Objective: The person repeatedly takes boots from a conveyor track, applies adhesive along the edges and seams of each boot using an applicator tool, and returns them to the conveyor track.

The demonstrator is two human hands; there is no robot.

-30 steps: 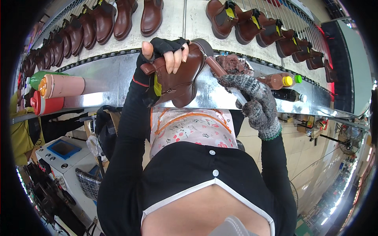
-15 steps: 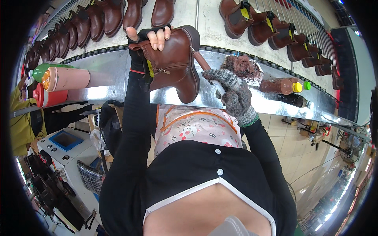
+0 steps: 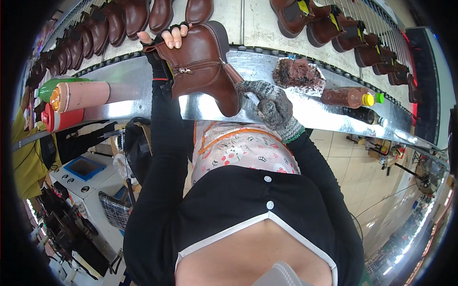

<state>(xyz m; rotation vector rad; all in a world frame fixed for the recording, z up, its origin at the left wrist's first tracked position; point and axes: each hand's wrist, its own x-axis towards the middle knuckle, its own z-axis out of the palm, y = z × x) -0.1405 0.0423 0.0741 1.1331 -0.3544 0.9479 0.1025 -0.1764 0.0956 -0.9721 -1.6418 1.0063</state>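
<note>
A brown leather ankle boot (image 3: 199, 50) with a small side zipper is held tilted above the metal ledge, its sole facing right. My left hand (image 3: 168, 39), in a black fingerless glove, is closed around the boot's top opening. My right hand (image 3: 273, 107), in a grey knitted glove, is closed around a slim brown-and-white tool (image 3: 232, 73), its exact kind unclear. The tool's brown end lies against the boot's sole edge. Beyond my right hand, a brown-stained sponge-like lump (image 3: 296, 74) sits on a crumpled whitish wrapping (image 3: 316, 88).
The metal ledge (image 3: 126, 97) carries a pink tumbler (image 3: 83, 95), a red container (image 3: 67, 120) and a green bottle (image 3: 52, 86) at left. Right of the sponge lie a brown-filled bottle (image 3: 344, 97) and a dark bottle (image 3: 360, 114). Behind, a conveyor (image 3: 253, 28) holds several brown boots (image 3: 324, 31).
My left hand has moved the boot slightly left and up. My right hand and the tool have shifted left with it, the tool's end now lower along the sole edge.
</note>
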